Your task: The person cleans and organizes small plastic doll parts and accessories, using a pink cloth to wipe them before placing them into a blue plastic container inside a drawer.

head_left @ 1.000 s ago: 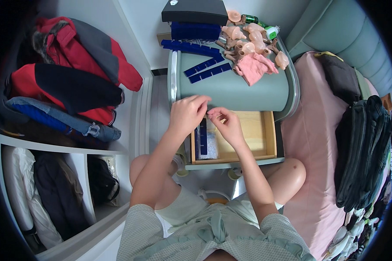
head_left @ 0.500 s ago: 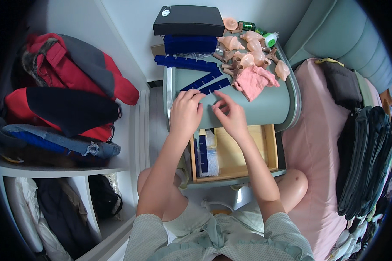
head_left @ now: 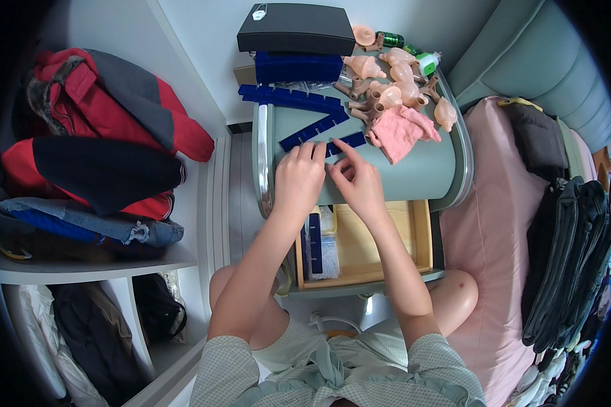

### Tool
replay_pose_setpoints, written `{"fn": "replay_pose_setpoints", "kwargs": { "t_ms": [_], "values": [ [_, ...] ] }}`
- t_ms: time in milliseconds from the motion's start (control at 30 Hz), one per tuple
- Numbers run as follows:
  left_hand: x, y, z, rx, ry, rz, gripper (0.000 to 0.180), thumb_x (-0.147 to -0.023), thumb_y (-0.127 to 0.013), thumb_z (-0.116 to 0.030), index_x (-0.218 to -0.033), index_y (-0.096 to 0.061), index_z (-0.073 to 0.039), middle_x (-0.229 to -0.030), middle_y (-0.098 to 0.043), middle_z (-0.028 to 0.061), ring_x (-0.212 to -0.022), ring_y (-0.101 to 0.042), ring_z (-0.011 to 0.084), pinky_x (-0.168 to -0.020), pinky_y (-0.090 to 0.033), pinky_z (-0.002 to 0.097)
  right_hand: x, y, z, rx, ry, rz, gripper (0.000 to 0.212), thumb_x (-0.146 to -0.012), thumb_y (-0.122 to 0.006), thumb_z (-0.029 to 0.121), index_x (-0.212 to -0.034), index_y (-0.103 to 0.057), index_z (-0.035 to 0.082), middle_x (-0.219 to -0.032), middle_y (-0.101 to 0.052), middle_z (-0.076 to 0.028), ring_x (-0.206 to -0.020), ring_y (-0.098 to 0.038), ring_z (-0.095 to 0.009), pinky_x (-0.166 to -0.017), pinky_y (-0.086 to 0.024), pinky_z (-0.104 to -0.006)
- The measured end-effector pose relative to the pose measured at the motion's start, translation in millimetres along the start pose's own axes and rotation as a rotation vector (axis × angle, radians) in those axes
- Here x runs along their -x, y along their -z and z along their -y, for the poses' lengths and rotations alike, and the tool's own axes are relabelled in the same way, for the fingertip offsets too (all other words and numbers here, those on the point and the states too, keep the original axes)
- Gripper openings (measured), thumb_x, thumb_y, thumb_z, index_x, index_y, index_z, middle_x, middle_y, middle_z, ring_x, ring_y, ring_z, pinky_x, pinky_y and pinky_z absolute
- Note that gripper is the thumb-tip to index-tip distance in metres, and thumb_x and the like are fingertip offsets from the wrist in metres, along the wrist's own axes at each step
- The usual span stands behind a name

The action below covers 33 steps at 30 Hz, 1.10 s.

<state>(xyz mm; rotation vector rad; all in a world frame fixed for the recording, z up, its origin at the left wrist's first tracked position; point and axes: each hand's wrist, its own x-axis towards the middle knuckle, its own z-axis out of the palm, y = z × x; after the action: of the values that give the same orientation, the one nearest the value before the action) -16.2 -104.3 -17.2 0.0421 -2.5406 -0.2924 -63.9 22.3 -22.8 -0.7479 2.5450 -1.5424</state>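
Observation:
My left hand [head_left: 299, 175] is closed over the near end of a dark blue notched strip [head_left: 348, 144] on the sage-green bedside cabinet top [head_left: 414, 180]. Close beside it my right hand [head_left: 357, 184] rests its index finger on the same strip, thumb bent in below. The fingers partly cover that end. Just beyond lies a second blue strip [head_left: 314, 130], slanting toward a longer blue notched piece [head_left: 288, 98]. A crumpled pink cloth [head_left: 403, 133] lies to the right of the strips.
Beige pump parts [head_left: 389, 95], a black box [head_left: 295, 28] on a blue block [head_left: 299, 68] and a green-white bottle [head_left: 428, 64] crowd the back. Below, an open wooden drawer [head_left: 424, 234] holds blue strips [head_left: 316, 243] and a clear bag. Wardrobe shelves [head_left: 102, 271] stand left, a pink bed [head_left: 485, 224] right.
The left hand has shifted slightly right and nearer the right hand. The strip at the fingers has moved a little right and nearer. The view has shifted slightly.

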Motion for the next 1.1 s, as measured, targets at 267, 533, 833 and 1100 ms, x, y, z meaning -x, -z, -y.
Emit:
{"fn": "replay_pose_setpoints", "kwargs": {
  "t_ms": [267, 533, 833, 1100],
  "values": [
    [2.8, 3.6, -4.6, 0.066, 0.02, 0.058, 0.036, -0.066, -0.063, -0.004, -0.102, -0.06, -0.009, -0.088, -0.055, 0.0071, -0.073, -0.063, 0.0249, -0.058, -0.053, 0.035, 7.8, 0.0, -2.3, -0.071, 0.018, -0.025, 0.046, -0.076, -0.059, 0.009, -0.121, -0.052, 0.007, -0.071, -0.063, -0.007, -0.056, -0.061, -0.02, -0.056, -0.049, -0.0318],
    [5.4, 6.8, -10.2, 0.104, 0.1, 0.143, 0.03, -0.066, -0.065, -0.008, -0.095, -0.058, -0.006, -0.088, -0.056, 0.0102, -0.068, -0.063, 0.0283, -0.058, -0.053, 0.0369, 15.6, -3.4, -4.0, -0.168, 0.046, -0.014, 0.051, -0.077, -0.06, 0.007, -0.126, -0.047, 0.005, -0.079, -0.063, -0.007, -0.06, -0.06, -0.017, -0.056, -0.048, -0.0293],
    [0.6, 20.2, 2.2, 0.617, 0.476, 0.169, 0.035, -0.059, -0.067, -0.018, -0.092, -0.068, -0.005, -0.084, -0.066, 0.0107, -0.073, -0.064, 0.0245, -0.067, -0.05, 0.0309, 22.7, 5.3, 10.4, -0.548, 0.081, -0.23, 0.065, -0.084, -0.056, 0.003, -0.14, -0.023, 0.01, -0.106, -0.058, -0.013, -0.07, -0.059, -0.008, -0.06, -0.045, -0.0199],
    [8.9, 37.3, 2.0, 1.407, 0.675, 0.68, 0.033, -0.076, -0.057, -0.009, -0.108, -0.063, -0.003, -0.084, -0.064, -0.0002, -0.069, -0.052, 0.0017, -0.051, -0.033, 0.017, 34.7, 8.0, 10.5, -0.747, -0.215, 0.008, 0.026, -0.086, -0.06, 0.018, -0.109, -0.061, 0.007, -0.083, -0.059, 0.004, -0.067, -0.05, -0.001, -0.048, -0.029, -0.0135]
  ]
}}
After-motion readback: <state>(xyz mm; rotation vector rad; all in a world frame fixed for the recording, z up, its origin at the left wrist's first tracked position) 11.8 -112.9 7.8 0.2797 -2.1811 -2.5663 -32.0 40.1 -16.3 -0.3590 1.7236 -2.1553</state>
